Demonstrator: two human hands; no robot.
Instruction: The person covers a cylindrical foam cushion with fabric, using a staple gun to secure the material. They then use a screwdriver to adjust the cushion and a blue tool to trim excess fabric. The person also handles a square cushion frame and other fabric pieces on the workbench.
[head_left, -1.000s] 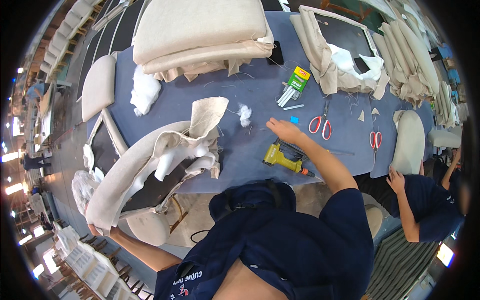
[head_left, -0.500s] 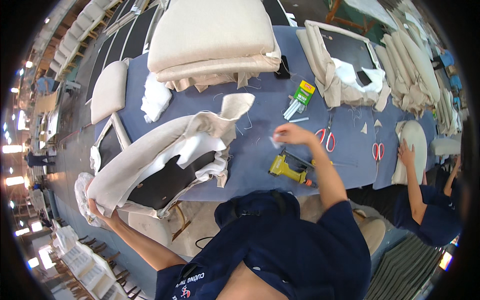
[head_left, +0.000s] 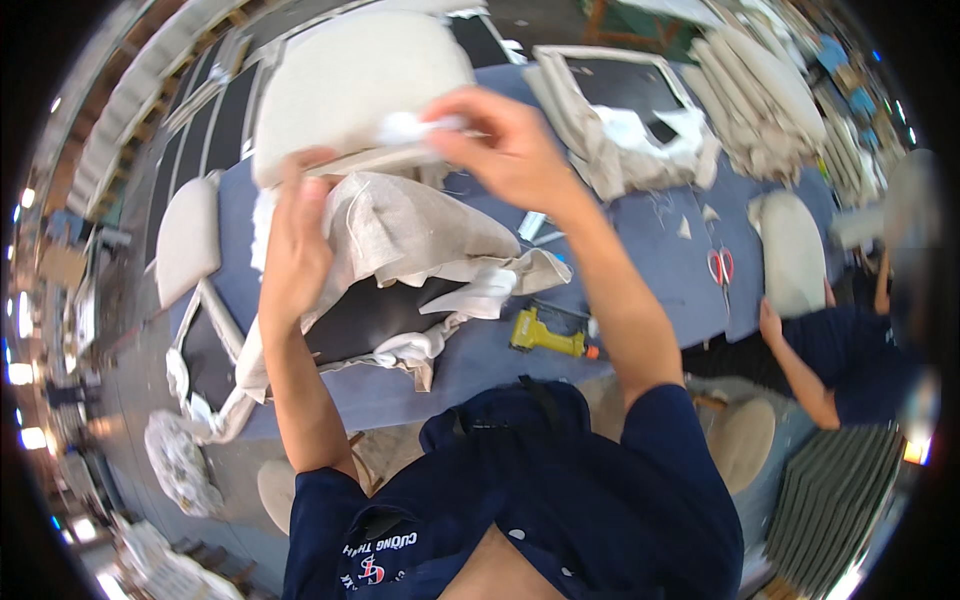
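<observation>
Both hands have come up off the counter since a moment ago. From overhead, the left hand grips the beige fabric cover lifted above the blue counter, while the right hand pinches a white wad of stuffing just above it. A yellow staple gun and red scissors lie on the counter.

1. A small flat pack lies on the blue table. It peeks out at the edge of the beige cloth. It looks pale, and most of it is hidden.
2. A little mark in white and red sits low on the person's dark blue shirt.
</observation>
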